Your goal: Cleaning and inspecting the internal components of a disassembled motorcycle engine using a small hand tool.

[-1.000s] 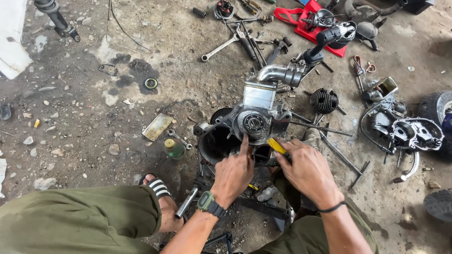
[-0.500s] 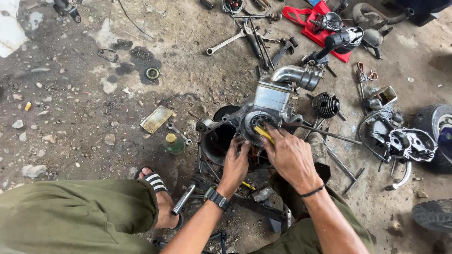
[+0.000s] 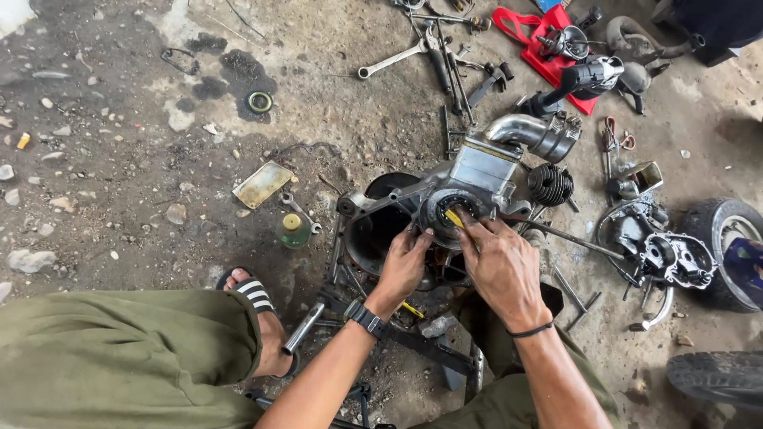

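Observation:
A grey metal engine case (image 3: 477, 171) lies on the dirt floor in front of me, with a round bearing opening (image 3: 450, 214) facing up. My right hand (image 3: 499, 266) grips a yellow-handled tool (image 3: 454, 217) whose tip rests in that opening. My left hand (image 3: 405, 262) presses its fingers on the lower left rim of the opening and steadies the case. A watch sits on my left wrist and a black band on my right.
A small green bottle with a yellow cap (image 3: 293, 228) and a flat metal plate (image 3: 262, 184) lie to the left. Wrenches (image 3: 393, 57), a red cloth (image 3: 548, 48) with parts, an engine cover (image 3: 668, 254) and a tyre (image 3: 727, 238) are scattered around. My sandalled foot (image 3: 254, 294) rests nearby.
The view has shifted. My right hand has carried the yellow tool from the case's lower edge up into the round opening. My left hand has stayed on the rim.

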